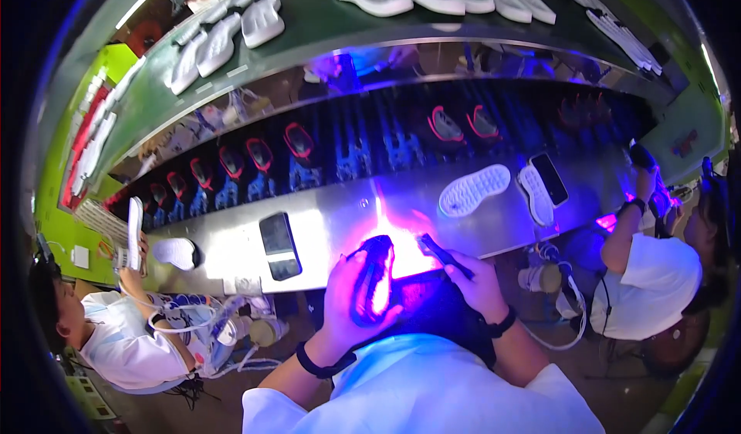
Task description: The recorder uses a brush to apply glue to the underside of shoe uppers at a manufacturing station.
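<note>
My left hand [343,299] is wrapped around a dark shoe upper [376,268], held tilted up just off the near edge of the metal bench. A strip along the upper's right side glows pink and white under violet light. In my right hand [480,286] is a slim dark brush [446,256], its tip pointing up and left toward the upper but apart from it. Glare around the two hands washes out the brush tip. Beyond my right hand, a white shoe sole [475,190] lies on the metal bench [332,202].
A phone [280,246] lies left of my hands, near a white sole [176,253]. Another phone [547,179] overlaps a sole [534,196] at right. Behind, a dark rack [351,152] carries red-rimmed uppers. Co-workers sit left [131,341] and right [656,279].
</note>
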Demonstrator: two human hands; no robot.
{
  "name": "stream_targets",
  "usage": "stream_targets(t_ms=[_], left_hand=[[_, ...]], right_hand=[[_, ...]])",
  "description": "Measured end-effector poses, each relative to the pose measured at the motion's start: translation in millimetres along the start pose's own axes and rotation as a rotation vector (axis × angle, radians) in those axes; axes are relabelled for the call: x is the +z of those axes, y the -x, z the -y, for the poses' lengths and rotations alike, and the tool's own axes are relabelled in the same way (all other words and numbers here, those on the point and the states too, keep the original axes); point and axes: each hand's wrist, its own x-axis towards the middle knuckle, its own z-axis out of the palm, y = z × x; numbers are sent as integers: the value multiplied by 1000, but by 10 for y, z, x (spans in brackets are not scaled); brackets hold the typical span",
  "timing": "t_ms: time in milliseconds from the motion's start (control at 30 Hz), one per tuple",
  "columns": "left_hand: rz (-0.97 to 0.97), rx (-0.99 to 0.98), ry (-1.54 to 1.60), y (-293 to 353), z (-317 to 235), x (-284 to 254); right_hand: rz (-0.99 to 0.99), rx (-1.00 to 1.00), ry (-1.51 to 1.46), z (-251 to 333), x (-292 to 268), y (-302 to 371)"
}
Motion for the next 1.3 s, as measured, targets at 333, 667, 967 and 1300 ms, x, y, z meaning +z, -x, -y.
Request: stream_targets(t_ms=[333,667,967,1300], left_hand=[[166,301,-353,15,9,-45],[319,443,-414,-279,-33,-122],[341,448,-449,-397,-4,-141],[246,333,-505,-368,157,-55]], right_hand=[[-4,-56,34,69,216,-497],[44,-64,-108,-15,133,-210],[163,9,-160,49,-1,195],[268,78,-212,122,44,-121]])
